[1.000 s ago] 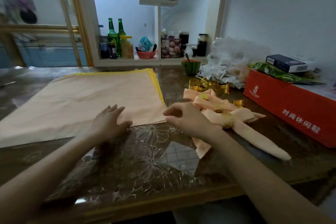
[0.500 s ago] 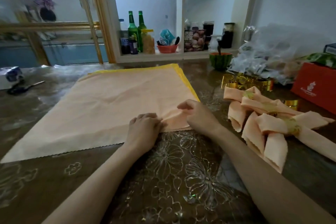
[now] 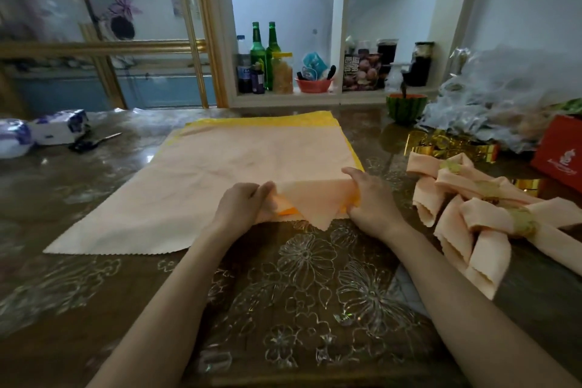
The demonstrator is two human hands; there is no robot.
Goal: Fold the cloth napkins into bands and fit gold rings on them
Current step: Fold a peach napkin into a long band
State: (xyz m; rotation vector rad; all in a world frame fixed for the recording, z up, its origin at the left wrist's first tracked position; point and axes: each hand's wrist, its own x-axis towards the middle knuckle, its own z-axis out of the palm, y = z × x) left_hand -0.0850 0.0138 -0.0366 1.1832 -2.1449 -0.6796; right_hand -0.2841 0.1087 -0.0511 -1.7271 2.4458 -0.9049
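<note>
Hands: our left hand [image 3: 242,208] and right hand [image 3: 371,201] pinched the near corner of the top peach cloth napkin [image 3: 220,179], flat on the glossy floral tabletop [image 3: 315,293]. Risk, we judged: fingers catching the yellow cloth napkin [image 3: 261,121] beneath would drag it along.

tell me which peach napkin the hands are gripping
The flat peach napkin at centre: left hand and right hand grip its near corner. The folded napkins at right, already in gold rings, lie untouched.
</note>
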